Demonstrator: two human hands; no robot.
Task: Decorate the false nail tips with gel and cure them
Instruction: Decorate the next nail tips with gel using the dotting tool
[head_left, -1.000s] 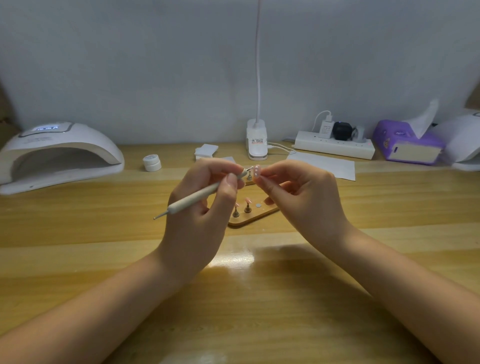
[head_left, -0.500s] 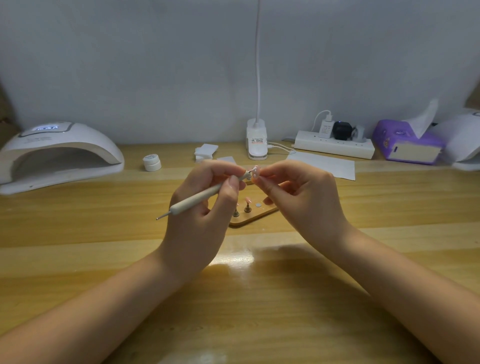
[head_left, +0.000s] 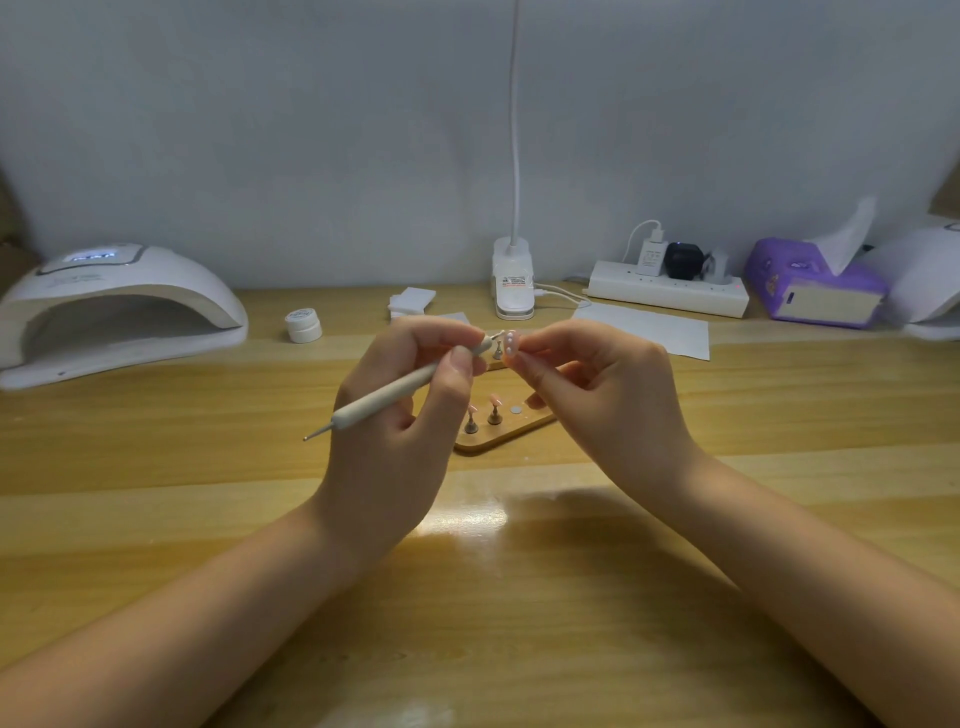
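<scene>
**Dotting a pink nail tip above the wooden stand**

Holding both hands up over a glossy yellow wooden table (head_left: 519, 623), a person works at something very small. The left hand (head_left: 400, 415) grips a slim off-white dotting pen with a metal ball at each end (head_left: 395, 389), thumb and fingers curled round its upper part; the pen slants, its far tip pointing toward the right hand and its lower tip sticking out to the left, past the wrist. The right hand (head_left: 608, 395) pinches a small pale pink false nail tip with white dots on it (head_left: 511, 345) between thumb and forefinger, facing the pen. The pen's upper tip sits just beside the nail tip; whether they touch I cannot tell.

Beneath and between the hands lies a flat rounded wooden stand (head_left: 498, 441) with small metal pegs; two pegs carry pink nail tips (head_left: 483, 413), and a bare silver disc is beside them.

Beyond the left hand, well off to the left, sits a white domed curing lamp with a lit display (head_left: 119, 306), and nearer in, a small round white gel jar (head_left: 303, 326). Straight beyond the hands stands a white clip lamp with a thin bent neck (head_left: 513, 280), with white pads (head_left: 413, 301) to its left. Beyond the right hand lie a white sheet of paper (head_left: 649, 330), a white power strip with plugs (head_left: 670, 293) and a purple tissue box (head_left: 810, 291).
</scene>
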